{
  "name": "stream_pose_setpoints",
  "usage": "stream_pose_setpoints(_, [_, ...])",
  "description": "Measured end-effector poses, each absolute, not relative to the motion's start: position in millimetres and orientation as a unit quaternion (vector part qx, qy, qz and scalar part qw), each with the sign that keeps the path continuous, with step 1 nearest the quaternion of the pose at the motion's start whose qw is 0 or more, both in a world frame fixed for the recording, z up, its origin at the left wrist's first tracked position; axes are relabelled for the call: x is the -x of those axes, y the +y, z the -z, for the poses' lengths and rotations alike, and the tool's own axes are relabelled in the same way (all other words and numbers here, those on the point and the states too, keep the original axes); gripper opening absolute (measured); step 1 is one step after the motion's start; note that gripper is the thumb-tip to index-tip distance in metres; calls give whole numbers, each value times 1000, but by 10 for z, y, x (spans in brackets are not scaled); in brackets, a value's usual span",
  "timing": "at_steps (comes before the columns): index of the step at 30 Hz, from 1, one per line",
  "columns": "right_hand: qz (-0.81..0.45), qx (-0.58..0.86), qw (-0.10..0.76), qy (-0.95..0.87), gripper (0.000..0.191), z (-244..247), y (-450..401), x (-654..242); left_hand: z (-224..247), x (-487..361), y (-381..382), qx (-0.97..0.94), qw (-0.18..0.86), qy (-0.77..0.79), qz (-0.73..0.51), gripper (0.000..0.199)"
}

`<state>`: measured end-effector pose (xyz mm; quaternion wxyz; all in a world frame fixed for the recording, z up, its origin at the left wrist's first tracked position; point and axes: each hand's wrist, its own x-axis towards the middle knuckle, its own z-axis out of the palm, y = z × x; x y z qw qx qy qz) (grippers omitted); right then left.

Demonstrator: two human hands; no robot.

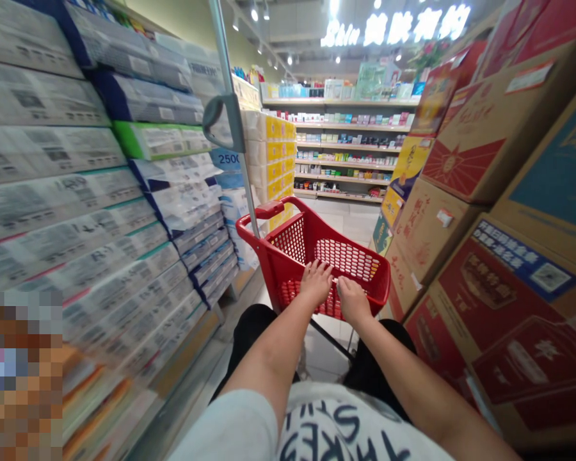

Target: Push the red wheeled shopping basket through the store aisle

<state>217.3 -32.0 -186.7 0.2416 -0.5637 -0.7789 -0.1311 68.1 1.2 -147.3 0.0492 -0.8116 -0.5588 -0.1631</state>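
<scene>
Shirt (348,426): closest to the camera, pale tee with chunky dark lettering across the front, forearms stretched out ahead over both sides
Legs (252,336): black trousers, one on each side of the near end of the cart
Red cart (350,256): straight ahead, low down between the two stacked sides of the aisle, plastic basket with rows of holes punched in the walls, tilted a bit in view
Left hand (318,282): palm down over the cart's near edge, fingers spread out loose and pointing forward, not curled round anything
Right hand (352,301): just beside the left one, at the same edge, fingers bent in, honestly can't tell if gripping the rim or just resting there
Pole (244,173): shiny metal, rising from the left side of the cart, grey loop handle (223,121) partway up
Left side: wrapped packs (43,153) piled high, pretty smeary, plus yellow-and-white packs (273,153) farther along
Right side: cardboard boxes (461,234) stacked up, lots of red printing
Far end: shelves (348,128) full of small colourful items, glowing white sign (396,25) above, partly reading "Skin"
</scene>
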Motion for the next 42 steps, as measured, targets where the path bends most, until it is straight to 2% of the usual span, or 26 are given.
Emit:
stream_pose_setpoints(3, [114,561,230,-787,43,1829,-285,-2116,1464,-679,19,813,47,-558,160,50])
stream_pose_setpoints(9, [159,508,277,-800,46,1972,-358,-2330,1479,-671,3,814,56,-556,159,51])
stream_pose_setpoints(15, [108,606,212,-759,44,1768,-345,-2010,1444,-699,26,814,55,-559,148,50])
stream_pose_setpoints(20, [112,553,232,-792,44,1749,-395,-2053,1456,-657,14,815,58,-557,148,50])
stream_pose_setpoints(30, [78,655,207,-722,27,1632,-483,-2152,1440,-695,-23,816,49,-558,144,49])
stream_pose_setpoints(42, [57,625,159,-762,19,1498,-522,-2177,1418,-619,-106,824,49,-546,143,48])
